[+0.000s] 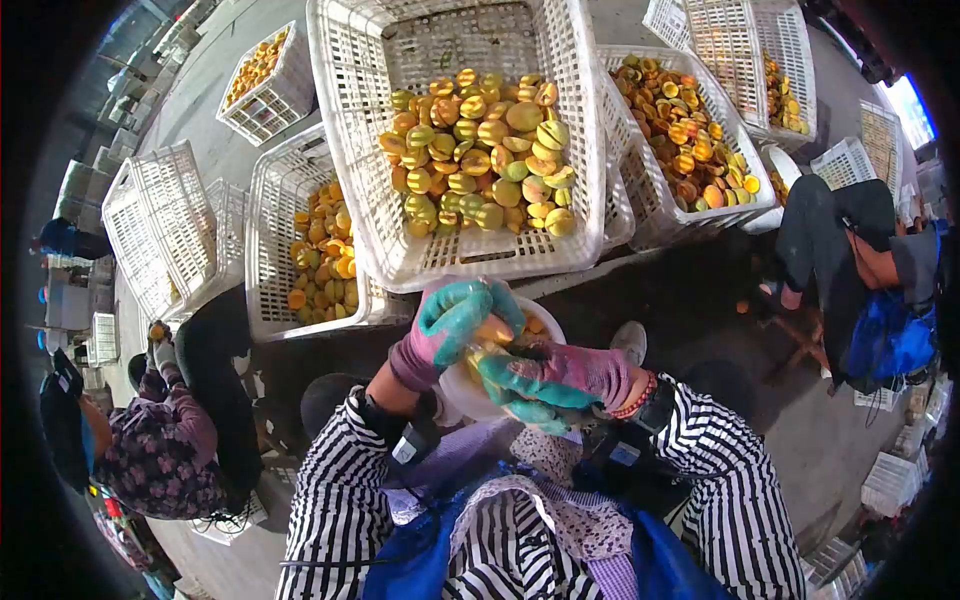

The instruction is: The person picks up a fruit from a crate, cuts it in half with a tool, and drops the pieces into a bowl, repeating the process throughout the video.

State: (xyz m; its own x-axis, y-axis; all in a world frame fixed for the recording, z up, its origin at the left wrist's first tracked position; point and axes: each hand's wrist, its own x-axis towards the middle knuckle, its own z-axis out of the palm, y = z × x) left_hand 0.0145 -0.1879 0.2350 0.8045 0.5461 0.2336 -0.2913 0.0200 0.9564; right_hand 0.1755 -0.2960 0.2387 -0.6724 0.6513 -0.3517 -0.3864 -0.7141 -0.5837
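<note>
The left hand and right hand are together, clamped round a fruit above the bowl, the left nearer the near edge of the crate.

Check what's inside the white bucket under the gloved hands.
Yellow-orange pieces show near the far rim of the white bucket. The left hand and right hand, with fruit between them, cover most of the rest; the bottom can't be seen.
</note>
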